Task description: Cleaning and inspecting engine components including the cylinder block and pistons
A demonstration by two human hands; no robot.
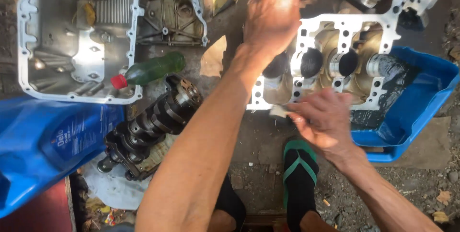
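Note:
An aluminium engine block (pixel 342 26) lies upside down across a blue plastic tray (pixel 421 102), its bearing saddles facing up. My left hand (pixel 275 11) reaches over the block's far left end, fingers curled down near a metal ring; whether it grips anything is hidden. My right hand (pixel 323 117) is at the block's near edge, fingers pinched on a small whitish piece (pixel 279 112) pressed against the block's rim.
A dark crankshaft (pixel 153 121) lies on the ground to the left, beside a green bottle with a red cap (pixel 151 69), a grey oil pan (pixel 76 35), a timing cover (pixel 172 11) and a blue oil jug (pixel 43 145). My sandalled foot (pixel 299 169) stands below the block.

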